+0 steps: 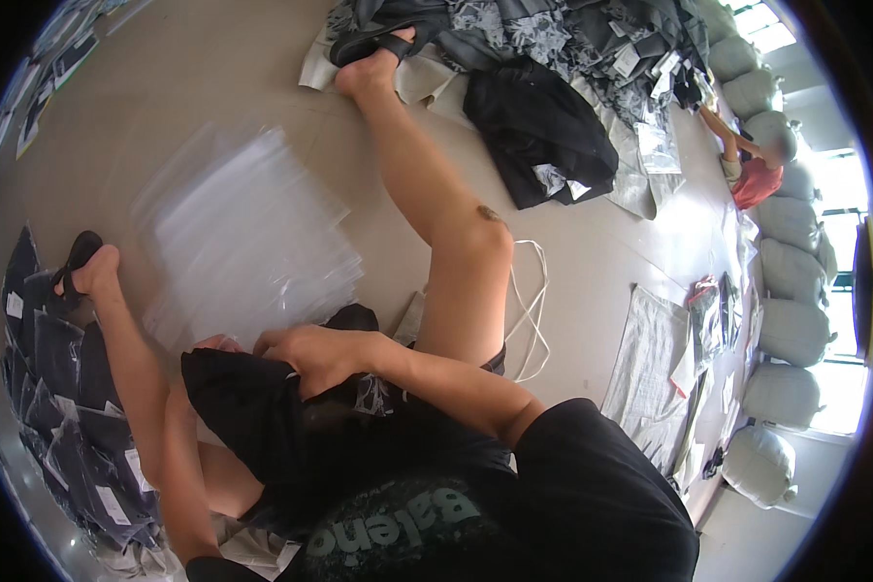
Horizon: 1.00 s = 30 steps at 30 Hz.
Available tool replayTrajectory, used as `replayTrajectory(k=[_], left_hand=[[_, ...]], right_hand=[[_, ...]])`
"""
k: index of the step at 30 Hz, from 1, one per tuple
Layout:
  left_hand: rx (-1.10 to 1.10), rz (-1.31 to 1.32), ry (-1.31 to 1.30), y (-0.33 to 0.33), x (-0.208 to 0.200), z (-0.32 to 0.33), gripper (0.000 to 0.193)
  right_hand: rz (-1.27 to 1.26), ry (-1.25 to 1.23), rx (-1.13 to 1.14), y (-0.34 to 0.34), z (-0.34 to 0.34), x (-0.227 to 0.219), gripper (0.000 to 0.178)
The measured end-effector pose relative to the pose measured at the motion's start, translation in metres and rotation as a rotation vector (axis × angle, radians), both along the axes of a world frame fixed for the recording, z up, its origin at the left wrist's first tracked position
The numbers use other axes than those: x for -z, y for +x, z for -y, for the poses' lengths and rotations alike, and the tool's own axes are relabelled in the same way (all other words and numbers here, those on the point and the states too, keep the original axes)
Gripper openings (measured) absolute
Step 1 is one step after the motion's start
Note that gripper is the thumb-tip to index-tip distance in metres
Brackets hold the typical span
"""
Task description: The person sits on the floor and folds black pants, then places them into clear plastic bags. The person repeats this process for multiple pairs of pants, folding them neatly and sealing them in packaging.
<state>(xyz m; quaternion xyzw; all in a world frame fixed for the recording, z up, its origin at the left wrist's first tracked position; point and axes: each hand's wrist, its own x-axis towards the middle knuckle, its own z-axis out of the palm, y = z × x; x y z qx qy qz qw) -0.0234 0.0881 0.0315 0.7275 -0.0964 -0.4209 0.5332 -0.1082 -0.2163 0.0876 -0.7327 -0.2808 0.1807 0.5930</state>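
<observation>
A black garment (pixel 242 407) lies bunched across my lap. My right hand (pixel 325 354) is closed on its upper edge, fingers curled into the cloth. Beside it, my left hand (pixel 220 343) grips the same garment from the left; the cloth hides most of that hand. A small transparent packet or tag (pixel 372 396) shows on the dark fabric by my right wrist. Just beyond both hands, a loose, fanned stack of transparent plastic bags (pixel 252 213) is spread on the floor between my legs.
Bagged dark garments (pixel 78 427) are piled at left. A black garment (pixel 543 131) lies beside a heap of grey patterned clothes (pixel 572 39) at the far side. White cord (pixel 532 310) and pale woven sacking (pixel 650 359) lie at right. Stuffed white sacks (pixel 791 281) line the wall, near another person (pixel 755 182).
</observation>
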Motion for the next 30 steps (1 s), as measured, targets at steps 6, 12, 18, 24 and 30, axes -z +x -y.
replayTrajectory(k=[6, 12, 18, 24, 30], left_hand=[[-0.806, -0.101, -0.223, 0.004, 0.003, 0.011, 0.028], [-0.642, 0.338, -0.115, -0.015, 0.004, 0.000, 0.032], [-0.806, 0.614, 0.099, -0.053, -0.034, 0.057, 0.027], [-0.254, 1.463, 0.194, -0.059, -0.043, 0.107, 0.033], [0.073, 1.516, 0.037, -0.070, -0.050, 0.116, 0.047]], right_hand=[[-0.271, 0.065, -0.039, -0.006, 0.011, 0.004, 0.053], [-0.518, 0.067, 0.132, 0.007, 0.017, 0.036, 0.052], [-0.363, -0.230, 0.459, 0.015, 0.014, 0.060, 0.062], [-0.055, -0.779, 0.557, 0.006, -0.026, 0.034, 0.078], [-0.052, -0.209, 0.758, 0.007, -0.028, 0.073, 0.067]])
